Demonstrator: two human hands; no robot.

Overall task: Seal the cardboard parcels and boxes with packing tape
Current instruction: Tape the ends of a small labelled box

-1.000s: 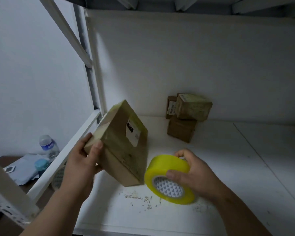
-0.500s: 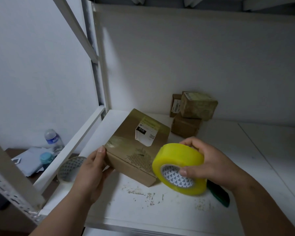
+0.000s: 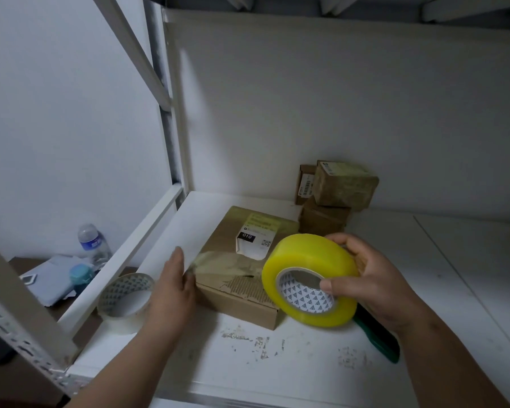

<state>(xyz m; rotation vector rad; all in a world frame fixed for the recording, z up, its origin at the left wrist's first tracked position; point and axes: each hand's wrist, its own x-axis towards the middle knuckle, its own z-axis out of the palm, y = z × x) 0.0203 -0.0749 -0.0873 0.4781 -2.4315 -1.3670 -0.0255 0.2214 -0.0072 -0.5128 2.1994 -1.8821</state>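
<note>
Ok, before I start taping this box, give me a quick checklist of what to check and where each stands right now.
1. Box flat on the shelf: ok.
2. Left hand steadying the box's left edge: ok.
3. Right hand gripping the yellow tape roll: ok.
4. Loose tape end found and peeled: cannot tell.
5. Box flaps fully closed: cannot tell; the front edge looks torn.
6. Cutter within reach: a green tool lies under the right hand, its type unclear.
</note>
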